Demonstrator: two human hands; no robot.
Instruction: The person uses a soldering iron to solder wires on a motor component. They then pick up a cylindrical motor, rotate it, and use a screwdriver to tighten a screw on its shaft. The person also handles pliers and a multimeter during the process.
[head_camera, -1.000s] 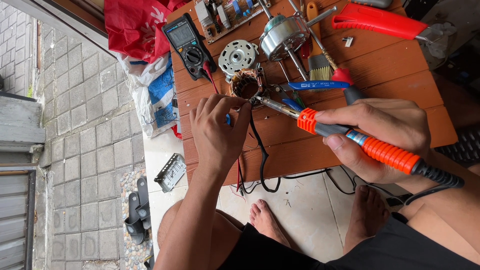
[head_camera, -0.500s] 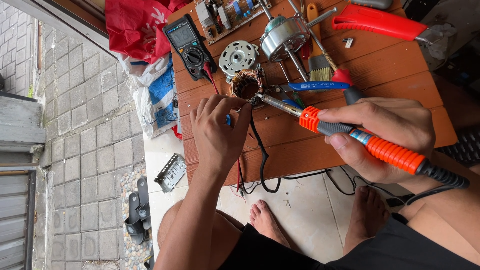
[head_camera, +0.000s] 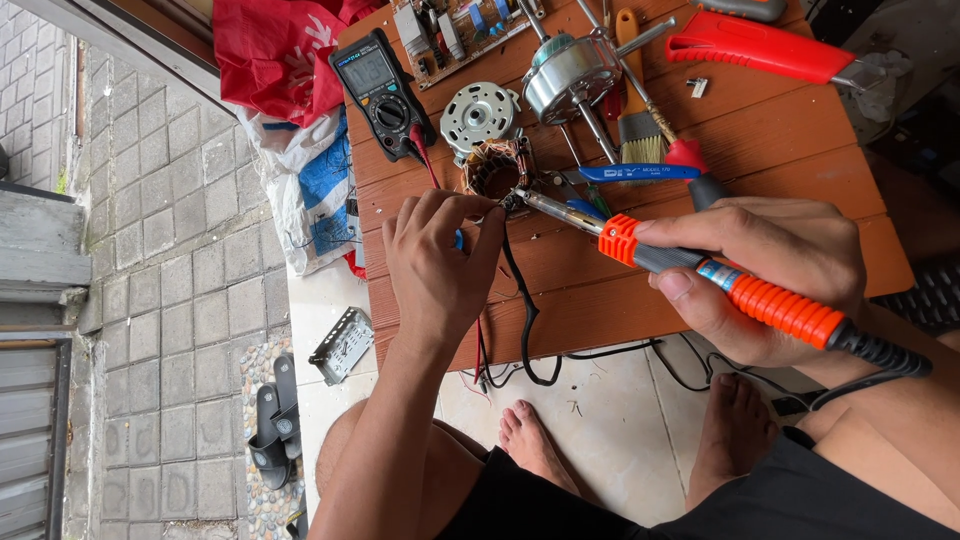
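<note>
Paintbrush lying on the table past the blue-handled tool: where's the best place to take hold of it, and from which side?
Take the paintbrush by its orange wooden handle, coming from above at the table's far edge. The bristles point toward the person, the handle lies flat, and the fan motor and its shaft crowd the left side.

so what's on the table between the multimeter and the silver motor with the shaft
In the head view, a round silver motor end cover lies flat on the wooden table between the multimeter and the silver motor.

Reddish wooden table (head_camera: 800, 150) — on it multimeter (head_camera: 383, 92), stator (head_camera: 495, 170), brush (head_camera: 638, 120), red saw (head_camera: 745, 45).
</note>
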